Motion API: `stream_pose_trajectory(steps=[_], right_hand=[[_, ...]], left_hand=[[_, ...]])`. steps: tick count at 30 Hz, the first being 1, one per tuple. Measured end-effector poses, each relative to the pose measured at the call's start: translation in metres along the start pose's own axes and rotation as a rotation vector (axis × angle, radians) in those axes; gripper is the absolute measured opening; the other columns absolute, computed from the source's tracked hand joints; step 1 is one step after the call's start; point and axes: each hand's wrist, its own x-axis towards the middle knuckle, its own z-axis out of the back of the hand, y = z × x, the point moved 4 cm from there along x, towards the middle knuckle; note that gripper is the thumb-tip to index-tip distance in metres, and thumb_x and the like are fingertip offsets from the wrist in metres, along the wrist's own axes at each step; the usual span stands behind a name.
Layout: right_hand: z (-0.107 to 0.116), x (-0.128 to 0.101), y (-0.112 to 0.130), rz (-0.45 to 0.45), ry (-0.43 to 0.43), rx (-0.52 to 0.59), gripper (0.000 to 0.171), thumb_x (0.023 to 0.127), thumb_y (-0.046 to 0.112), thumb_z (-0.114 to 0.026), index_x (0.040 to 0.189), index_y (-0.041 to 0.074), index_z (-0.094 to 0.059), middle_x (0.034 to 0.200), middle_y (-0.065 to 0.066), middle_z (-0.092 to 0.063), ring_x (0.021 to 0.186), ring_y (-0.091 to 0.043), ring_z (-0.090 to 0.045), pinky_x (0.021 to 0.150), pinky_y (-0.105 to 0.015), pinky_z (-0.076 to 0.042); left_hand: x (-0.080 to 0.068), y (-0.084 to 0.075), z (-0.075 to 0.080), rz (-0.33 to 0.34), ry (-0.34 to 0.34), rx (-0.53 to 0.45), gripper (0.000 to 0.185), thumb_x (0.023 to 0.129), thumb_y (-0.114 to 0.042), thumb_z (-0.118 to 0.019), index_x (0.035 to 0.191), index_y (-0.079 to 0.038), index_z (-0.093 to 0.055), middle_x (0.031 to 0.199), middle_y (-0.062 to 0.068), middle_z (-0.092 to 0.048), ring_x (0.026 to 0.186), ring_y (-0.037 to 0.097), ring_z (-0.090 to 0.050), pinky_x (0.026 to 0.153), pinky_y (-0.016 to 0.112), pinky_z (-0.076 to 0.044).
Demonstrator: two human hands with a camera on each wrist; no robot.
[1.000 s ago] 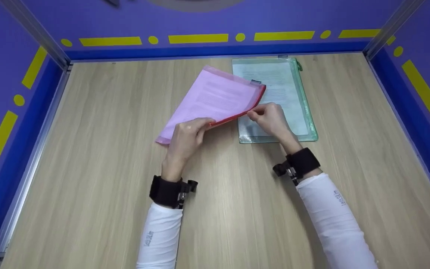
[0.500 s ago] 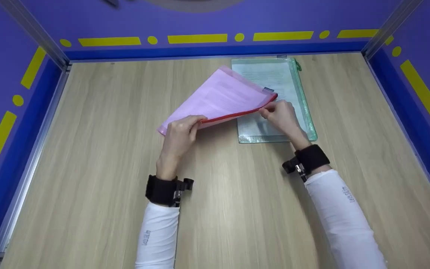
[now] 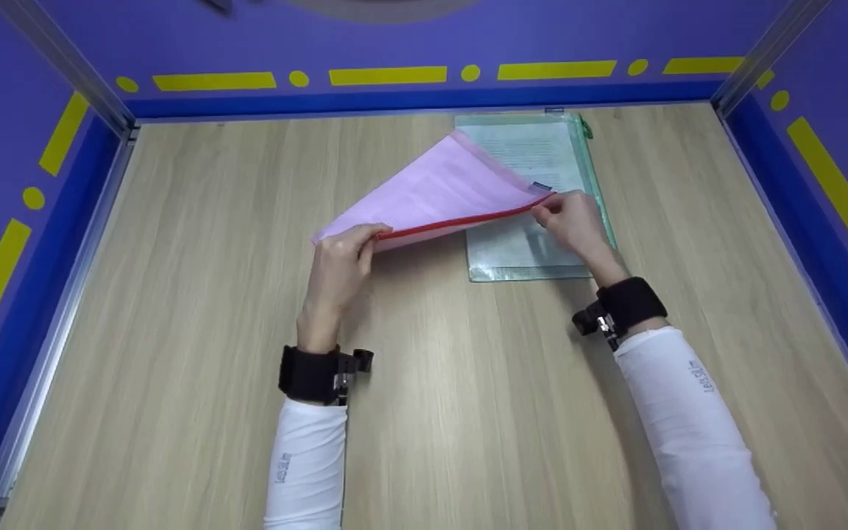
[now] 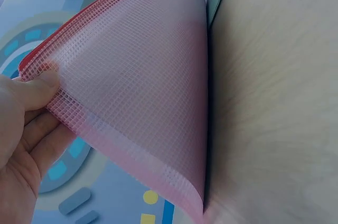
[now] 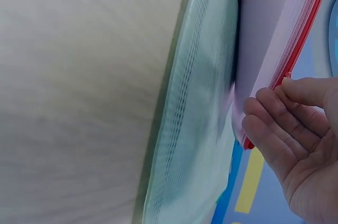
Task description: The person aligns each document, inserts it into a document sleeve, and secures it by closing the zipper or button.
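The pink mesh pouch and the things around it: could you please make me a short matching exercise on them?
Things:
1. pink mesh pouch
2. green mesh pouch
3. left hand
4. right hand

States:
A. lies flat on the wooden table
B. pinches the zip's right end
C. lifted at its red zip edge
D. grips the zip edge's left corner

Pairs: 1-C, 2-A, 3-D, 4-B

Head cam: high, facing forward and down, whole table (image 3: 174,294) and both forearms in frame. Left wrist cam: very close, under the pink pouch (image 4: 142,92), aimed along the tabletop. Right wrist cam: equally close, at the green pouch (image 5: 195,118) edge. All three share the pink pouch.
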Motion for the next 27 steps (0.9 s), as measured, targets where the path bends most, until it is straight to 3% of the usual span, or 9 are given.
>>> stream_pose_trajectory(steps=[10, 15, 23, 27], right_hand=[[0.011, 0.002, -0.029, -0.077, -0.012, -0.027, 0.027, 0.094, 0.021, -0.063, 0.101, -0.002, -0.076, 0.089, -0.016, -0.073, 0.077, -0.021, -0.057, 0.063, -0.024, -0.041], [0.016, 0.003, -0.033, -0.084, -0.026, -0.028, 0.029, 0.094, 0.022, -0.062, 0.101, -0.002, -0.076, 0.091, -0.018, -0.074, 0.081, -0.022, -0.059, 0.064, -0.024, -0.041], [0.024, 0.004, -0.036, -0.136, -0.004, -0.018, 0.03, 0.095, 0.021, -0.061, 0.107, -0.002, -0.075, 0.099, -0.02, -0.073, 0.087, -0.024, -0.061, 0.07, -0.027, -0.043], [0.025, 0.005, -0.036, -0.14, -0.024, -0.013, 0.029, 0.095, 0.022, -0.061, 0.106, -0.001, -0.075, 0.099, -0.019, -0.073, 0.083, -0.022, -0.06, 0.068, -0.026, -0.043]], left_hand=[[-0.001, 0.012, 0.012, 0.003, -0.085, 0.01, 0.015, 0.092, 0.001, -0.064, 0.101, -0.002, -0.076, 0.097, 0.011, -0.078, 0.095, 0.024, -0.075, 0.087, 0.039, -0.057], [-0.001, 0.015, 0.012, 0.001, -0.067, 0.019, 0.016, 0.093, 0.0, -0.063, 0.102, -0.001, -0.076, 0.098, 0.011, -0.078, 0.095, 0.025, -0.075, 0.087, 0.039, -0.057], [-0.002, 0.018, 0.012, 0.056, -0.06, -0.012, 0.016, 0.093, 0.002, -0.063, 0.102, -0.001, -0.076, 0.099, 0.013, -0.078, 0.097, 0.025, -0.074, 0.085, 0.036, -0.059], [-0.002, 0.018, 0.01, 0.05, -0.06, -0.012, 0.016, 0.093, 0.001, -0.063, 0.102, -0.001, -0.076, 0.099, 0.013, -0.078, 0.096, 0.026, -0.074, 0.084, 0.037, -0.059]])
